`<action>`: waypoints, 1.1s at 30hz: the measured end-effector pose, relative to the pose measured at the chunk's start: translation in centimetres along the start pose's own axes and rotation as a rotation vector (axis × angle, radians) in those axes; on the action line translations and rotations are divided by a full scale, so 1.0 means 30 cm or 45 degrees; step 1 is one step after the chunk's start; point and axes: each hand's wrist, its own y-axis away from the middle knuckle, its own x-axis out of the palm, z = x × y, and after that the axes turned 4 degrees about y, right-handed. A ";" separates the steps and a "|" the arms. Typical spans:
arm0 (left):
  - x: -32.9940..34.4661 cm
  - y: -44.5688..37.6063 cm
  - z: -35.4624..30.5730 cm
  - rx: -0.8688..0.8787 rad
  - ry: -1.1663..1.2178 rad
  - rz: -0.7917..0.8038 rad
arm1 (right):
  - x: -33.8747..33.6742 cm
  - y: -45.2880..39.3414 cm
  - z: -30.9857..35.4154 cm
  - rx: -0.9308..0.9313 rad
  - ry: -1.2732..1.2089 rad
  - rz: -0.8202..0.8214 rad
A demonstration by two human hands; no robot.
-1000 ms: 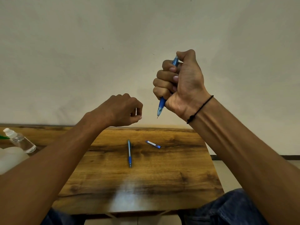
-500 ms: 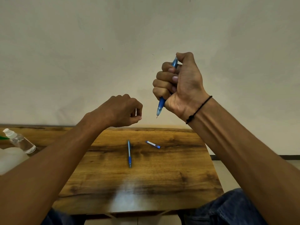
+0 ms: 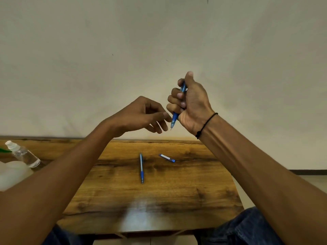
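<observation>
My right hand [image 3: 192, 106] is raised above the table and grips a blue mechanical pencil [image 3: 174, 119] in its fist, tip pointing down, with the thumb over the top end. My left hand [image 3: 139, 115] is beside it, fingers loosely spread, with the fingertips close to the pencil's lower barrel. Nothing shows between those fingers. A second blue pencil [image 3: 141, 167] lies on the wooden table [image 3: 177, 191]. A small blue and white lead case [image 3: 167, 158] lies just to its right.
A clear spray bottle [image 3: 23, 154] lies at the table's left edge, next to a white plastic container [image 3: 12, 172]. A plain wall stands behind the table. My knees in blue jeans [image 3: 247, 227] are at the table's near edge.
My left hand moved right toward the pencil tip and its curled fingers spread out. My right hand lowered a little and kept its grip on the pencil.
</observation>
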 end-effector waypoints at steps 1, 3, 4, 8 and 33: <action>0.002 0.004 -0.009 -0.025 0.104 0.048 | -0.004 -0.009 -0.005 -0.022 0.012 -0.016; 0.001 0.010 -0.018 -0.048 0.276 0.143 | -0.014 -0.023 -0.013 -0.063 0.035 -0.047; 0.001 0.012 -0.020 -0.052 0.330 0.170 | -0.018 -0.028 -0.018 -0.082 0.051 -0.060; 0.019 0.013 -0.009 -0.047 0.311 0.125 | -0.023 -0.041 -0.044 -0.145 0.167 -0.096; -0.047 -0.042 0.267 -0.379 -1.368 0.004 | -0.222 -0.257 -0.457 0.035 2.059 -0.242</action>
